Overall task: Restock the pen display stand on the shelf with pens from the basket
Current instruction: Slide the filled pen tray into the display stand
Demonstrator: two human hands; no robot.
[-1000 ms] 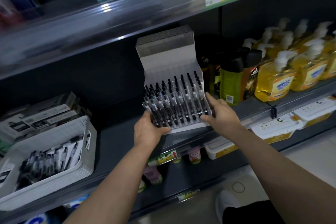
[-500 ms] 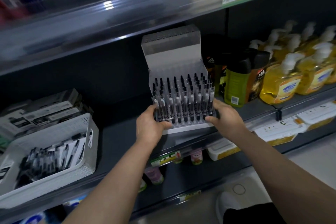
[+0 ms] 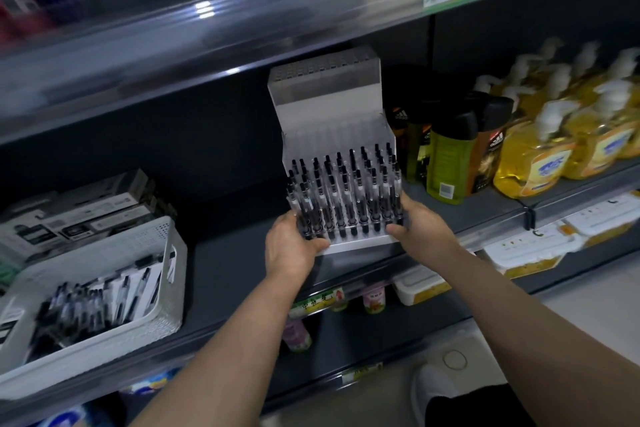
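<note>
While the left hand (image 3: 291, 246) and right hand (image 3: 422, 225) each curl fingers round a front corner of the pen display stand (image 3: 332, 121), the step looks like squaring it on the shelf (image 3: 228, 253); between the hands, upright pens (image 3: 346, 191) fill its front rows, the back tiers bare; next likely means releasing and reaching left of the left hand to the basket (image 3: 162, 253), where loose pens (image 3: 90, 302) lie heaped.
</note>
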